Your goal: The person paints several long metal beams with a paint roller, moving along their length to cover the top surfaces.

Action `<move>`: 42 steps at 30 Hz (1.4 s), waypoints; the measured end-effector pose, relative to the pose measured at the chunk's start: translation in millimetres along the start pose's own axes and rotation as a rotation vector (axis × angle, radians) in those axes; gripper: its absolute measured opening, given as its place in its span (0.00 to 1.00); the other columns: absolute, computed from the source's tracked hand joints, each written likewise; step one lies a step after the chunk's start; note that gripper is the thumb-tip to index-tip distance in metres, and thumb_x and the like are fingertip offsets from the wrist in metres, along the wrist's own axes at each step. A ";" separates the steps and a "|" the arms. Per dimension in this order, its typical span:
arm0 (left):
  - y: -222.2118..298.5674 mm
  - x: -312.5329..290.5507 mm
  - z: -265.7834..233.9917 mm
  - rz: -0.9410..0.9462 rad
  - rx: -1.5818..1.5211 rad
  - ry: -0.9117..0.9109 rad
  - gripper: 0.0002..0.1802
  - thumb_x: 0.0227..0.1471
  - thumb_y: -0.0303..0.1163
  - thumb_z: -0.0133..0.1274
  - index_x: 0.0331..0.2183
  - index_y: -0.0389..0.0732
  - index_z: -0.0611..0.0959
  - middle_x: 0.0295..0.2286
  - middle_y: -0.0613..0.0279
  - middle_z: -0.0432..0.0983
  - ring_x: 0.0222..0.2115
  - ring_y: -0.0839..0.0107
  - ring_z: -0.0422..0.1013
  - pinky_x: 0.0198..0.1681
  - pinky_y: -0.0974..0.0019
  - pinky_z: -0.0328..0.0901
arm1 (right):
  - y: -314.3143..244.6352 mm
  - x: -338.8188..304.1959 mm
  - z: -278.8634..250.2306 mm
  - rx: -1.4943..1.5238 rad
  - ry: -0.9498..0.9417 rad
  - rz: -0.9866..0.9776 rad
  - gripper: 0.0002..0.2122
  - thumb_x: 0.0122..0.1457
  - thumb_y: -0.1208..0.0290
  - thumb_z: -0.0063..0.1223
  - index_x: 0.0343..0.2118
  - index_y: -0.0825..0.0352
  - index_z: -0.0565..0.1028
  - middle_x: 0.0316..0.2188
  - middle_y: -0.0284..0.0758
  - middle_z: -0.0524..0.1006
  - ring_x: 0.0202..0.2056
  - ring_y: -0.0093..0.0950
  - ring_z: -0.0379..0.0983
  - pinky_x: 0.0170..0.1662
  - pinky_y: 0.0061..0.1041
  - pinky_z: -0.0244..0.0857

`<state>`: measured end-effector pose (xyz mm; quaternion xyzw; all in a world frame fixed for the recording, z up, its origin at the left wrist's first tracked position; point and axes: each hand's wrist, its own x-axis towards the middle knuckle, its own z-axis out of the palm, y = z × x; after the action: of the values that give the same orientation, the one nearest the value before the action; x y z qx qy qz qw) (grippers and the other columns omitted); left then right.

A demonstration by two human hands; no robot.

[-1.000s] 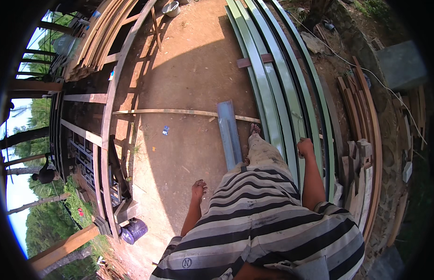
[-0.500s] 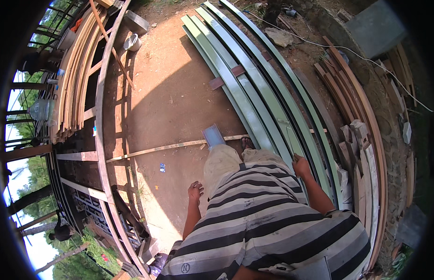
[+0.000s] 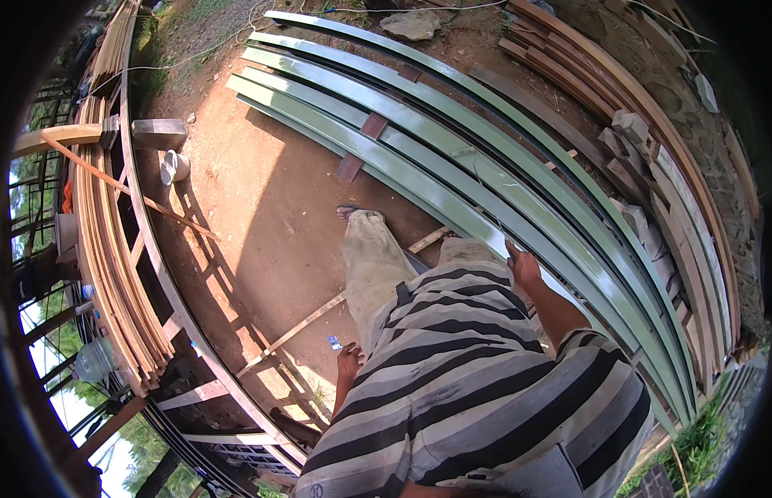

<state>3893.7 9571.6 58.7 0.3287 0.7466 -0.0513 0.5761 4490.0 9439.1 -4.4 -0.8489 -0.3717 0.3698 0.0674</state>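
Note:
My right hand (image 3: pixel 525 267) is closed around the handle of a thin-framed tool that looks like a paint roller (image 3: pixel 489 192). Its slender bent frame reaches out over the long pale green metal beams (image 3: pixel 419 174), which lie side by side to my front and right. Whether its head touches a beam, I cannot tell. At my left side hangs my left hand (image 3: pixel 349 362), its fingers loosely bent and apart, with nothing visible in them. Reddish-brown blocks (image 3: pixel 374 126) show beneath the beams.
Stacked wooden planks (image 3: pixel 120 274) rest on a timber frame at left, near a white bucket (image 3: pixel 175 168). A wooden strip (image 3: pixel 303 328) crosses the dirt floor by my legs. Planks and offcuts (image 3: pixel 643 141) lie beyond the beams at right, along with a stone (image 3: pixel 411 25).
My view has turned, and the beams now run more across it. My left foot has come into sight. The blue-grey tray-like object by my legs is now mostly hidden. My right hand still grips the tool.

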 end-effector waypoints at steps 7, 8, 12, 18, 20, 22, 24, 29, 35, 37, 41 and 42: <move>108.1 136.8 -148.2 -0.012 -0.094 0.030 0.29 0.63 0.36 0.54 0.63 0.39 0.70 0.47 0.52 0.80 0.45 0.59 0.77 0.41 0.55 0.70 | -168.1 99.3 30.6 0.023 0.083 0.070 0.31 0.60 0.69 0.53 0.68 0.44 0.64 0.39 0.53 0.81 0.39 0.53 0.79 0.47 0.51 0.73; 123.8 151.0 -168.0 -0.025 -0.155 0.037 0.30 0.63 0.36 0.54 0.63 0.40 0.70 0.47 0.52 0.80 0.46 0.58 0.77 0.42 0.55 0.70 | -186.1 107.4 33.3 0.038 0.117 0.049 0.32 0.60 0.69 0.53 0.69 0.44 0.63 0.40 0.52 0.81 0.40 0.53 0.79 0.49 0.50 0.73; 230.4 196.9 -260.5 0.099 -0.217 0.104 0.30 0.63 0.35 0.54 0.64 0.40 0.70 0.51 0.49 0.78 0.50 0.56 0.76 0.48 0.52 0.70 | -262.6 134.5 38.7 0.061 0.140 0.158 0.31 0.61 0.69 0.55 0.68 0.43 0.65 0.50 0.45 0.80 0.48 0.51 0.77 0.56 0.45 0.71; 317.2 246.9 -372.0 0.150 -0.104 0.098 0.30 0.63 0.36 0.55 0.64 0.40 0.70 0.52 0.48 0.77 0.50 0.55 0.76 0.51 0.50 0.70 | -295.7 134.3 30.5 0.170 0.141 0.249 0.29 0.62 0.65 0.56 0.67 0.42 0.66 0.55 0.42 0.78 0.53 0.49 0.75 0.59 0.43 0.70; 338.3 256.9 -394.2 0.149 -0.078 0.118 0.29 0.63 0.35 0.54 0.64 0.41 0.70 0.51 0.49 0.78 0.49 0.57 0.77 0.49 0.52 0.71 | -303.7 130.1 28.1 0.146 0.134 0.304 0.29 0.63 0.65 0.55 0.67 0.41 0.66 0.56 0.42 0.78 0.53 0.49 0.75 0.59 0.44 0.70; 349.9 256.2 -403.0 0.130 -0.024 0.128 0.28 0.64 0.34 0.54 0.63 0.44 0.71 0.50 0.54 0.79 0.46 0.62 0.78 0.45 0.56 0.71 | -311.0 127.6 22.6 0.117 0.101 0.398 0.28 0.63 0.65 0.54 0.67 0.41 0.66 0.56 0.41 0.78 0.53 0.49 0.75 0.59 0.44 0.70; 357.8 252.6 -400.2 0.139 0.052 0.081 0.30 0.63 0.34 0.56 0.64 0.42 0.70 0.50 0.51 0.78 0.47 0.58 0.77 0.46 0.54 0.71 | -304.0 132.3 24.0 0.109 0.192 0.301 0.27 0.65 0.64 0.54 0.67 0.42 0.66 0.55 0.41 0.79 0.52 0.48 0.76 0.57 0.45 0.70; 364.7 236.8 -391.6 0.112 0.187 0.030 0.29 0.62 0.34 0.57 0.63 0.41 0.72 0.49 0.51 0.78 0.45 0.59 0.78 0.43 0.56 0.72 | -299.2 147.1 18.6 0.077 0.147 0.361 0.25 0.66 0.63 0.52 0.66 0.39 0.67 0.46 0.46 0.82 0.46 0.49 0.79 0.51 0.49 0.72; 399.2 209.7 -378.5 0.073 0.290 0.040 0.28 0.63 0.33 0.56 0.62 0.39 0.71 0.46 0.53 0.78 0.41 0.60 0.79 0.35 0.59 0.71 | -235.2 108.6 -8.7 -0.032 0.090 0.373 0.28 0.65 0.64 0.51 0.68 0.36 0.65 0.38 0.48 0.79 0.42 0.49 0.79 0.46 0.50 0.73; 415.8 202.6 -360.3 0.085 0.239 0.067 0.27 0.62 0.31 0.57 0.61 0.40 0.72 0.44 0.53 0.79 0.40 0.62 0.79 0.35 0.58 0.73 | -210.9 116.4 -13.7 -0.067 0.067 0.313 0.29 0.65 0.64 0.51 0.69 0.35 0.63 0.38 0.48 0.79 0.41 0.49 0.79 0.46 0.49 0.73; 448.9 202.8 -341.5 0.141 0.460 0.026 0.27 0.62 0.33 0.59 0.61 0.42 0.74 0.46 0.57 0.79 0.41 0.66 0.78 0.36 0.61 0.72 | -215.7 161.7 0.7 -0.034 0.017 0.214 0.30 0.66 0.65 0.50 0.70 0.34 0.59 0.39 0.48 0.79 0.40 0.49 0.80 0.45 0.48 0.75; 459.2 203.1 -332.5 0.169 0.495 0.002 0.28 0.62 0.33 0.58 0.61 0.42 0.74 0.47 0.58 0.79 0.42 0.66 0.78 0.36 0.63 0.72 | -230.1 177.5 3.1 -0.041 0.017 0.202 0.31 0.66 0.66 0.49 0.70 0.34 0.58 0.40 0.48 0.79 0.39 0.50 0.80 0.44 0.48 0.75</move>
<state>3846.9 10168.2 125.9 0.5209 0.6817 -0.1836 0.4799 4434.2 9723.9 -19.6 -0.8863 -0.2912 0.3597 0.0158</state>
